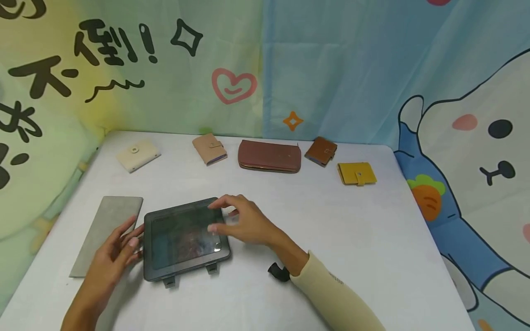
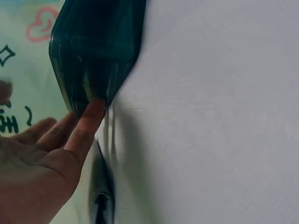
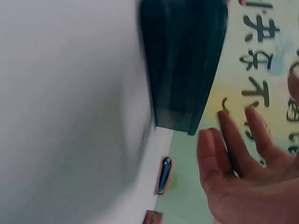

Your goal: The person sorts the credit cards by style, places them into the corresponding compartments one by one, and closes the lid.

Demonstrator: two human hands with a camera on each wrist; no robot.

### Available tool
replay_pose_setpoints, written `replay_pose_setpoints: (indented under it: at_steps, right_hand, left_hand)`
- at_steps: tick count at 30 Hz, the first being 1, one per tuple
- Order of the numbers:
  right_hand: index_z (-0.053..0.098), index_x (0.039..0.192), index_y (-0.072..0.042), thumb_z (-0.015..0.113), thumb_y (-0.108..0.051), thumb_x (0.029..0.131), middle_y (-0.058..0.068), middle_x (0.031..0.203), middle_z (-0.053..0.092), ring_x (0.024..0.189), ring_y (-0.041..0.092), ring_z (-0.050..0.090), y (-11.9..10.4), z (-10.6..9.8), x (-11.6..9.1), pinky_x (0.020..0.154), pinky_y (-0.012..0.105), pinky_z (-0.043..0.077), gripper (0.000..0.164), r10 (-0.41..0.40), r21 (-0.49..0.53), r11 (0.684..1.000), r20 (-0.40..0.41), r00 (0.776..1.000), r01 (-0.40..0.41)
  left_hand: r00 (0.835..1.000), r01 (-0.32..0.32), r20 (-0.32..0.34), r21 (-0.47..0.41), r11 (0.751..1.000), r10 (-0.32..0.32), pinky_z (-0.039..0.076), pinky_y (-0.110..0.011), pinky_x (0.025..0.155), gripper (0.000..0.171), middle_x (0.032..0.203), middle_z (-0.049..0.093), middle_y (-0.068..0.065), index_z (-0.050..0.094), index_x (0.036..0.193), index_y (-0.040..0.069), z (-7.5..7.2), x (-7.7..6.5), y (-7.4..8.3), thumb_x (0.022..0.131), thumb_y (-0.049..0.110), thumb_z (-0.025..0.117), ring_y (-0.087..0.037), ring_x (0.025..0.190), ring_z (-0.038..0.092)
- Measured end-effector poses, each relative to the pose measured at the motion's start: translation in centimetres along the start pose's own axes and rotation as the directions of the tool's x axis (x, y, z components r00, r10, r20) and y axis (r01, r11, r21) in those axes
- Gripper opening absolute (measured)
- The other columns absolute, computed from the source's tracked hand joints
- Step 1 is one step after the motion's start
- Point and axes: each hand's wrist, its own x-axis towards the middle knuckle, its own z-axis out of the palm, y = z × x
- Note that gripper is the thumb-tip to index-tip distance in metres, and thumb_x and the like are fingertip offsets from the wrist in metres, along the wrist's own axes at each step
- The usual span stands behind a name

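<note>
A dark case with a see-through lid lies on the white table, two latches sticking out along its near edge. At its left side is my left hand, fingers extended; in the left wrist view a fingertip touches the case's corner. My right hand reaches over the case's right end with thumb and fingers spread apart. In the right wrist view that hand shows a gap from the dark case. The contents under the lid are too dim to make out.
Left of the case lies a flat grey rectangular item. Along the back are a cream wallet, a beige wallet, a long brown zip wallet, a small brown wallet and a yellow wallet. Printed curtains hang behind.
</note>
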Motion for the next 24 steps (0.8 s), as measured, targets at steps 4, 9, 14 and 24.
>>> replay_pose_setpoints:
  at_steps: [4,9,14,24]
  right_hand:
    - [0.04,0.15,-0.035,0.079,-0.059,0.076,-0.003,0.164,0.025,0.151,0.019,0.019,-0.9,1.4,-1.3,0.118,0.052,0.032,0.087,-0.064,-0.32,0.94,0.172,0.983,0.118]
    - [0.036,0.154,-0.031,0.081,-0.062,0.072,0.01,0.167,0.016,0.155,0.033,0.007,-1.7,3.5,-1.9,0.122,0.048,0.027,0.098,-0.057,-0.648,0.737,0.223,0.973,0.192]
    - [0.043,0.151,-0.028,0.079,-0.061,0.073,0.017,0.16,0.032,0.149,0.04,0.024,-1.9,4.7,-2.0,0.117,0.042,0.037,0.092,-0.11,-0.812,0.545,0.18,0.977,0.211]
    - [0.047,0.148,-0.028,0.08,-0.059,0.072,0.015,0.156,0.041,0.145,0.038,0.035,-1.5,5.0,-1.7,0.103,0.041,0.052,0.089,-0.16,-0.833,0.519,0.125,0.979,0.191]
  left_hand:
    - [0.998,-0.057,0.012,0.239,0.969,0.056,0.044,-0.005,0.091,0.079,0.156,0.038,-0.02,0.021,0.16,0.025,0.7,0.1,0.2,0.096,0.007,0.065,0.012,0.125,0.044]
    - [0.997,-0.065,0.065,0.358,0.931,0.045,0.042,-0.005,0.091,0.102,0.16,0.03,-0.018,0.012,0.16,0.035,1.2,0.0,0.7,0.086,0.016,0.079,-0.003,0.137,0.039]
    - [0.994,-0.074,0.1,0.443,0.894,0.033,0.043,-0.007,0.088,0.118,0.16,0.028,-0.022,0.006,0.161,0.034,1.7,-0.1,1.3,0.076,0.027,0.088,-0.044,0.136,0.04]
    - [0.987,-0.139,0.152,0.649,0.748,0.051,0.043,-0.065,0.099,0.139,0.159,0.027,-0.028,0.004,0.162,0.026,2.7,0.8,1.5,0.059,0.039,0.096,-0.054,0.137,0.033]
